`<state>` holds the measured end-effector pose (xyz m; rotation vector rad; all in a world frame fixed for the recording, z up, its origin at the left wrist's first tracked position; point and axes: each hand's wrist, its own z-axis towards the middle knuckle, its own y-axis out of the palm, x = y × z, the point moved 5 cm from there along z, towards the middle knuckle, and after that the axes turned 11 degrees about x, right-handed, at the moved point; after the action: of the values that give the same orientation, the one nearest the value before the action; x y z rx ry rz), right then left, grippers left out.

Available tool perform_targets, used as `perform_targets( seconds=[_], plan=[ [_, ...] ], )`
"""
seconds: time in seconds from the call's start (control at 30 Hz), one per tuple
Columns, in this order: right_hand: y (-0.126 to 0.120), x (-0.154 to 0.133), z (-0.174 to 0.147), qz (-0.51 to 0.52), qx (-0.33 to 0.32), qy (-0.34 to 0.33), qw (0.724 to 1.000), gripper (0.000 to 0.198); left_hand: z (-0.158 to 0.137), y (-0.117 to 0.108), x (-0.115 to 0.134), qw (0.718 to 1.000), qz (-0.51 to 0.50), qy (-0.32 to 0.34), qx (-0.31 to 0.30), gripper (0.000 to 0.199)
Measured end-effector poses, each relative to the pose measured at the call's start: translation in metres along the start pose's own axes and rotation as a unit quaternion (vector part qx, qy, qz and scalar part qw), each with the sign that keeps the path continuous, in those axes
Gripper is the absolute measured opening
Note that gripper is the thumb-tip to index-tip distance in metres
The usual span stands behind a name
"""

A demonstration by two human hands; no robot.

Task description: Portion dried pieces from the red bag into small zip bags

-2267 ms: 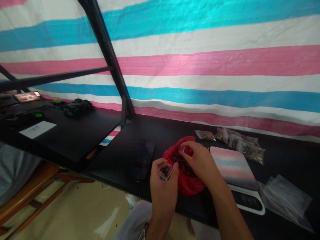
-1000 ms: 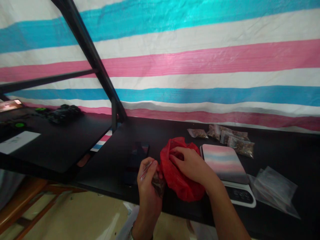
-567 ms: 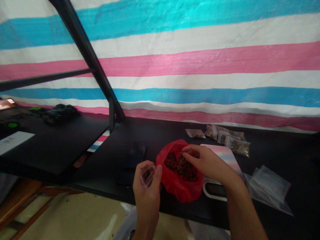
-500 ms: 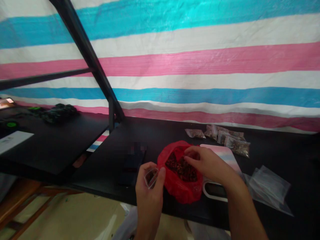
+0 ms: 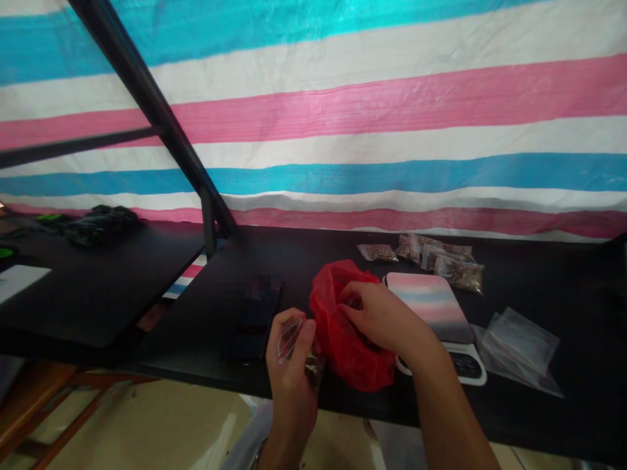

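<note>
- So I'm watching someone work at a black flat-topped counter (image 5: 304,251), both bare hands busy.
- Left hand (image 5: 292,375) is curled snugly around a small clear plastic zip bag with brown bits inside (image 5: 313,371). Thumb on one side, fingers round the other, definitely a grasp.
- That little bag's mouth gapes up by the thumb, and its long axis slants from there down toward the filled end, which pokes out under the hand next to the red one.
- Right hand (image 5: 379,314) has its fingertips dipped into the mouth of a crumpled, thin red plastic bag (image 5: 337,339). Can't tell if that grip is pinching anything, since the bag's rim hides the tips.
- The relation that matters: from the right grip, the small bag lies to the left and a bit closer to the person, with the red bag's near-left wall in between. Left hand's obviously nearer, it's the one holding it.
- Just right of the red bag there's a flat white scale with a shiny, square top (image 5: 426,303), partly behind the right forearm.
- Beyond that lies a cluster of clear bags filled with brown stuff (image 5: 459,273).
- Right of the scale, flat see-through plastic bags (image 5: 524,343) lie overlapping.
</note>
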<state>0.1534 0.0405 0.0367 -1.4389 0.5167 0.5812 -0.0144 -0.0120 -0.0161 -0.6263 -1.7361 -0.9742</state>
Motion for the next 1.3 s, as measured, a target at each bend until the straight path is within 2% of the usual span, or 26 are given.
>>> perform_targets(
  seconds=[0.1, 0.17, 0.33, 0.43, 0.57, 0.67, 0.77, 0.93, 1.13, 1.3],
  plan=[
    [0.000, -0.003, 0.000, 0.004, 0.000, -0.009, 1.000, 0.015, -0.002, 0.006, -0.002, 0.997, -0.046, -0.050, -0.035, 0.040],
    [0.001, -0.006, -0.001, 0.034, -0.017, -0.018, 0.999, 0.018, -0.004, 0.010, -0.001, 0.995, -0.065, -0.065, -0.036, 0.040],
    [-0.001, -0.001, 0.000, 0.101, -0.027, -0.015, 0.994, 0.023, 0.000, 0.011, 0.002, 0.996, -0.073, -0.045, -0.018, 0.038],
    [-0.007, 0.009, 0.002, 0.117, -0.016, -0.014, 0.993, 0.024, 0.007, 0.004, 0.007, 0.999, 0.008, 0.053, -0.008, 0.032],
    [-0.019, 0.014, 0.004, 0.174, 0.019, -0.013, 0.985, 0.022, 0.005, 0.001, 0.020, 0.963, 0.110, 0.244, 0.015, 0.025],
    [-0.025, 0.004, 0.000, 0.257, 0.025, -0.015, 0.966, 0.023, -0.001, 0.008, 0.022, 0.949, 0.131, 0.288, -0.006, 0.021],
    [-0.028, -0.017, -0.007, 0.287, 0.018, -0.044, 0.957, 0.022, -0.004, 0.017, 0.015, 0.958, 0.135, 0.248, -0.045, 0.020],
    [-0.023, -0.045, -0.017, 0.210, 0.015, -0.091, 0.973, 0.015, 0.000, 0.018, 0.006, 0.981, 0.098, 0.163, -0.047, 0.027],
    [-0.014, -0.050, -0.020, 0.178, -0.015, -0.110, 0.978, 0.030, 0.004, 0.017, 0.003, 0.992, 0.062, 0.100, -0.055, 0.036],
    [-0.010, -0.047, -0.017, 0.188, -0.004, -0.108, 0.976, 0.022, 0.004, 0.019, 0.002, 0.993, 0.053, 0.080, -0.063, 0.036]
  ],
)
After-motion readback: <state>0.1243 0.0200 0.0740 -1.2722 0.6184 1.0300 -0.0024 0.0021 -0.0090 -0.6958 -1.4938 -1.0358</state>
